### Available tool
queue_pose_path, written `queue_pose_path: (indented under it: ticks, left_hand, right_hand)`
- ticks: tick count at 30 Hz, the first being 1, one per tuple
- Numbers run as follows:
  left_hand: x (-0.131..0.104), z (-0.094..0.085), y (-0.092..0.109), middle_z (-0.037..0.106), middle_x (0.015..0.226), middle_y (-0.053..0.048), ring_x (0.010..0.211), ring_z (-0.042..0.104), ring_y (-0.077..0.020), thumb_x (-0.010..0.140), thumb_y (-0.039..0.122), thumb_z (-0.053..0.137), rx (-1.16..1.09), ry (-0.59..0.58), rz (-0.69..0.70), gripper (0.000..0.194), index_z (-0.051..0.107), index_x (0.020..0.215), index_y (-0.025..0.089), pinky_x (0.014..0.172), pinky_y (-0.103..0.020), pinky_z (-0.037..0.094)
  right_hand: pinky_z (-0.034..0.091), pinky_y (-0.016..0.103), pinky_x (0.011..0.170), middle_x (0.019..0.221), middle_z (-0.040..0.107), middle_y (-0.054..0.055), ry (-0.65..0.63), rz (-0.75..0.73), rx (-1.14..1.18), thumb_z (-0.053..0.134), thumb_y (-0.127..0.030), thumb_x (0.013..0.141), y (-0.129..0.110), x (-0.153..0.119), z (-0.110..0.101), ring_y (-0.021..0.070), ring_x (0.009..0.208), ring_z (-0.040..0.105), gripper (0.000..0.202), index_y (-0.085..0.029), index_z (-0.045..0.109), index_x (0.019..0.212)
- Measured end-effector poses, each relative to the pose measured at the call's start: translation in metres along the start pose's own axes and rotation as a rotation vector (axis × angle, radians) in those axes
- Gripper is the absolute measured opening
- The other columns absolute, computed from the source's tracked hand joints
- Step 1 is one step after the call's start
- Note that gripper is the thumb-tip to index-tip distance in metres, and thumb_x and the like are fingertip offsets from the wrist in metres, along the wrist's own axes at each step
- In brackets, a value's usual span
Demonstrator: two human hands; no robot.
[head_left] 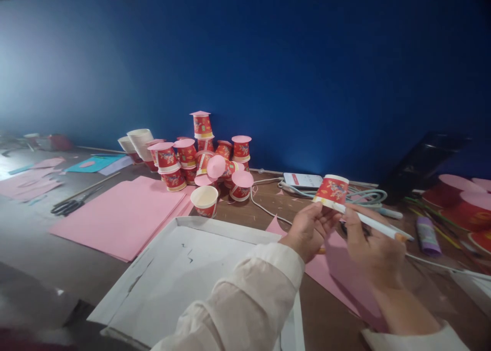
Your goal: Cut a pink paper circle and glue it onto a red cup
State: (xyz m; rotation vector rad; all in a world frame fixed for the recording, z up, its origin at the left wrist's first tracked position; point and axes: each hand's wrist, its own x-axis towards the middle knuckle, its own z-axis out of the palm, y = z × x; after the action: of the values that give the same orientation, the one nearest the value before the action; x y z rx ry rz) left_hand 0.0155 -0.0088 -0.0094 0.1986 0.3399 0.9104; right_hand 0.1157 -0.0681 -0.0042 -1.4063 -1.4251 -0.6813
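A red patterned paper cup is held upside down at right of centre, its pale rim facing down. My left hand is closed on the cup at its rim, from below. In my right hand is a white stick-like tool, gripped between thumb and fingers, with its left end against or very near the cup's rim. Which tool it is cannot be made out. Under both hands lies a pink paper sheet on the brown table.
Red cups with pink discs stand stacked by the blue wall, beside an upright cup. Pink sheets, scissors and a white tray lie leftward. A phone, cables and a purple glue stick are rightward.
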Motion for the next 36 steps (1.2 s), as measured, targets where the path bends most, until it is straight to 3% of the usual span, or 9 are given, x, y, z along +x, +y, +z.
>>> queue_pose_path:
  ticks: [20,29,36]
  left_hand:
    - [0.0023,-0.0027,-0.0021,0.078,0.09,-0.01,0.081,0.075,-0.0178,0.091,0.016,0.066,0.031,-0.008,0.0,0.01,0.075,0.094,0.013,0.094,-0.031,0.059]
    - [-0.0015,-0.0006,-0.0034,0.077,0.089,-0.009,0.087,0.075,-0.0187,0.086,0.02,0.077,0.081,-0.023,0.024,0.01,0.077,0.094,0.013,0.101,-0.032,0.057]
    - [-0.0017,-0.0023,-0.0052,0.075,0.085,-0.007,0.082,0.071,-0.0156,0.083,0.021,0.081,0.151,-0.045,0.024,0.01,0.076,0.089,0.014,0.102,-0.031,0.055]
  right_hand:
    - [0.061,0.039,0.078,0.087,0.082,0.011,-0.002,0.004,0.019,0.057,-0.032,0.104,-0.0048,0.001,-0.0013,0.0261,0.08,0.078,0.026,-0.019,0.079,0.099]
    - [0.064,0.042,0.088,0.101,0.084,0.013,-0.018,0.072,0.006,0.059,-0.036,0.104,0.0005,-0.0019,-0.0012,0.0285,0.094,0.081,0.027,-0.018,0.079,0.107]
    - [0.065,0.042,0.091,0.106,0.085,0.014,0.034,0.01,-0.031,0.06,-0.033,0.104,0.0003,-0.0034,0.0014,0.0286,0.097,0.082,0.027,-0.016,0.081,0.11]
